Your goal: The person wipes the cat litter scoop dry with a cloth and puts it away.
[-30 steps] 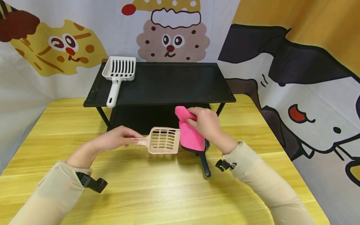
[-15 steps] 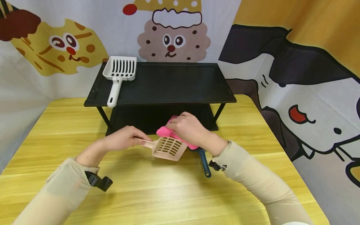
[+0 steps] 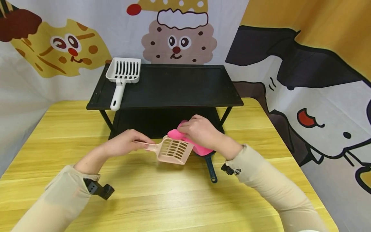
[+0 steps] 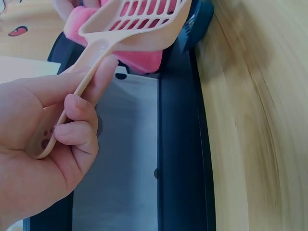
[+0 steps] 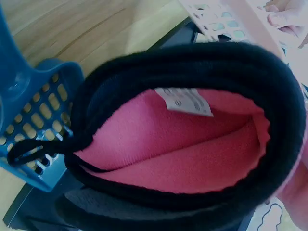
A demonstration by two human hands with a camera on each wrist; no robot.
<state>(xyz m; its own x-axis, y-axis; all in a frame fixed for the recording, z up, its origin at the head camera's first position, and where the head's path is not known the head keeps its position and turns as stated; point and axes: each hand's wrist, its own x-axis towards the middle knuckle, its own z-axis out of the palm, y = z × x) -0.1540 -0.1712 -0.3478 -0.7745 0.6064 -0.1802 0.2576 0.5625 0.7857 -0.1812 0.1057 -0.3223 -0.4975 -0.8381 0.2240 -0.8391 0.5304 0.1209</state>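
My left hand [image 3: 124,143] grips the handle of a beige slotted litter scoop [image 3: 174,160], fingers curled round it in the left wrist view. The scoop is held tilted above the table in front of the shelf. With its fingers my right hand [image 3: 200,132] pinches a pink plush mitt [image 3: 203,150] from outside, and the mitt lies against the far side of the scoop's slotted head. The right wrist view looks into the mitt's open cuff [image 5: 192,154], which has black edging, a loop and a white tag. Pink shows through the slots in the left wrist view.
A dark blue litter scoop [image 3: 211,167] lies by the mitt, its head partly hidden. Behind stands a black two-tier shelf [image 3: 179,87] with a white litter scoop [image 3: 118,93] on its top left. The wooden table [image 3: 162,203] reaches to printed curtains.
Over the second, my right hand brings the mitt leftward onto the scoop, then slides it slightly back right. The scoop tips and shifts a little right with my left hand.
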